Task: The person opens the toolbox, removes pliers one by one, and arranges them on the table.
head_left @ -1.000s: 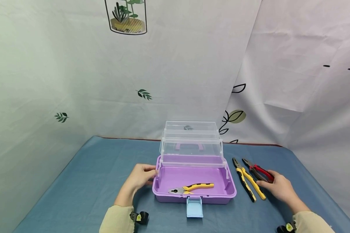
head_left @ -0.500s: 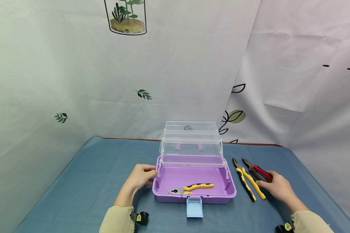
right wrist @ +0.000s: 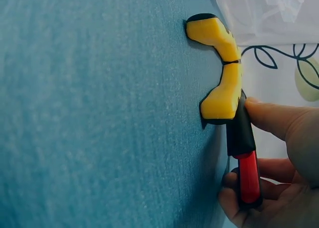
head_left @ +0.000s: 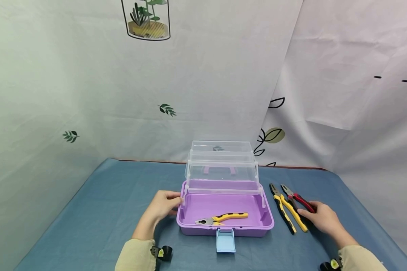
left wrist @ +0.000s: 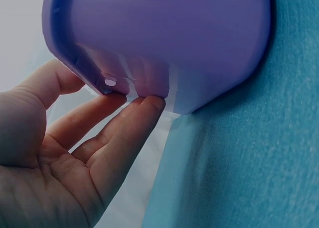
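Note:
A purple toolbox (head_left: 220,203) stands with its clear lid raised at the back. My left hand (head_left: 162,207) grips its left side, thumb at the rim and fingertips on the outer wall (left wrist: 149,83). Inside, near the front, lie yellow-and-black pliers (head_left: 231,216). My right hand (head_left: 323,218) holds red-and-black pliers (head_left: 304,203) by the handles, with the thumb at the black handle (right wrist: 241,133) and fingers around the red one (right wrist: 249,180). Larger yellow-and-black pliers (head_left: 294,213) lie just left of them, handles spread; the black handle overlaps them in the head view.
A light-blue latch (head_left: 225,241) hangs down at the toolbox front. The clear lid (head_left: 224,171) with a purple handle leans toward the patterned curtain (head_left: 122,75). Blue cloth (head_left: 105,210) covers the table.
My right hand has shifted slightly left, and the red-and-black pliers have turned a little, their black handle now closer to the yellow pliers. My left hand keeps its place on the toolbox.

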{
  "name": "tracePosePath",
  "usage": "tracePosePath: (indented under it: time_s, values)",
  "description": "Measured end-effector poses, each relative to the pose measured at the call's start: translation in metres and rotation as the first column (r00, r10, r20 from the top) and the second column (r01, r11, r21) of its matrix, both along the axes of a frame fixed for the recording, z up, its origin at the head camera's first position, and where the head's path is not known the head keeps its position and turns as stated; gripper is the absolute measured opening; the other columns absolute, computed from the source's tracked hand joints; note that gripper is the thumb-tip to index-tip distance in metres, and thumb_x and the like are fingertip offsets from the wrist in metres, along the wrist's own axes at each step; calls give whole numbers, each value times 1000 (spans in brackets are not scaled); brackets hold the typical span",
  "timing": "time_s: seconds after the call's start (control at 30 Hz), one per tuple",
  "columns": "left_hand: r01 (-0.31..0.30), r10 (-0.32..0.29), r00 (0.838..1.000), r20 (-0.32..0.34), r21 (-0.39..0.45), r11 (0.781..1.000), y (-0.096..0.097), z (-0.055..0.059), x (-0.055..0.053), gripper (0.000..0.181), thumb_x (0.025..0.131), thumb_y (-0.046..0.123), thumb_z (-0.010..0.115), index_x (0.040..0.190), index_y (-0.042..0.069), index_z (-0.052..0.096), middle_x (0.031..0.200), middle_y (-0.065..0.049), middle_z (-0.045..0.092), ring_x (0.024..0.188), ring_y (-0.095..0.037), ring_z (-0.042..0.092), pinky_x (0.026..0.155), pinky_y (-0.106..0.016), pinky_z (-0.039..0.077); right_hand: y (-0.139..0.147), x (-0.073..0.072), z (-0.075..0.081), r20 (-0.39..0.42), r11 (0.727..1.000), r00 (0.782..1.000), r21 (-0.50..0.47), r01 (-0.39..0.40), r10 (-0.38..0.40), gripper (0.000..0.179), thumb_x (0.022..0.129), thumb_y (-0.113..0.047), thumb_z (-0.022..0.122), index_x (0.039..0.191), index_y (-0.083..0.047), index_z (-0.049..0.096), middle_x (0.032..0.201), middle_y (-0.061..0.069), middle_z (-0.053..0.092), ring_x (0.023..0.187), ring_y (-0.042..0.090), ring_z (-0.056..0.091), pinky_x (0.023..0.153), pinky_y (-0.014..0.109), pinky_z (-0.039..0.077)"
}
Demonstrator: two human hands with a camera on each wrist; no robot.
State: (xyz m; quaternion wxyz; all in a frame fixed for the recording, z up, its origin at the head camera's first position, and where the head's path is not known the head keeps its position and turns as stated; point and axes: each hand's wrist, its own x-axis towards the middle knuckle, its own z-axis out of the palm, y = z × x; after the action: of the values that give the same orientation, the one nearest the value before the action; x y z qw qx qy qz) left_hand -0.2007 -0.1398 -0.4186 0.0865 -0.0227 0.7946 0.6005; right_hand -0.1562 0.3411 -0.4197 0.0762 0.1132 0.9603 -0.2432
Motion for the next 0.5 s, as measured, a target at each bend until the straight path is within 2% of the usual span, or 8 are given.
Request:
tracePosePath:
  time_s: [0.3,0.5]
  values:
    - [10,-10,1000,-8,-1,1000,0,-1,1,30,81,8,66,108,-6,68,103,-21,69,82,-21,68,64,-37,60,-2,2,0,0,1000,1000,-4,1,-1,74,86,-48,62,121,15,51,92,20,63,70,18,52,56,30,42]
    - [1,-1,1000,-5,6,1000,0,-1,-1,30,81,8,67,108,-5,68,101,-19,69,81,-21,68,64,-37,60,-2,2,0,-6,1000,1000,-8,0,0,69,87,-43,63,119,17,51,94,21,64,72,18,53,56,29,44]
